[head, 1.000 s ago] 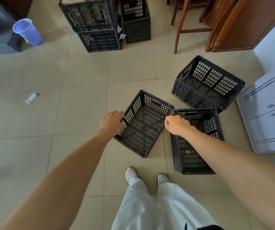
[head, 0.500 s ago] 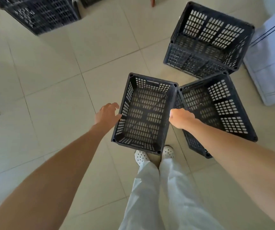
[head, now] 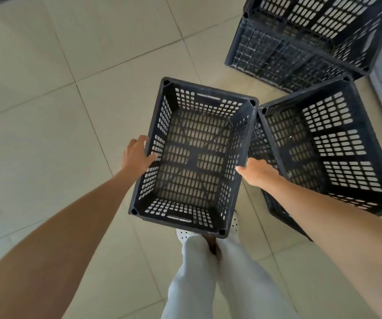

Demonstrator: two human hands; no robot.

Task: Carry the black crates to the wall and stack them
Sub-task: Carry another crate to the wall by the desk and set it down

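Both hands, left (head: 137, 155) and right (head: 258, 172), clamp fingers on the crate (head: 194, 155) rims, balancing it level for carrying.

We find no readable text, label, brand, number or sign anywhere: none on the three black perforated plastic crates (head: 194, 155), none on the pale glossy floor tiles (head: 47, 111), none on the white trousers (head: 208, 284).

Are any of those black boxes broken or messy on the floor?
None looks broken. The two crates on the right sit crooked: the far crate is tipped, showing its side, and the near crate lies at a different angle. The left hand and right hand grip the middle crate.
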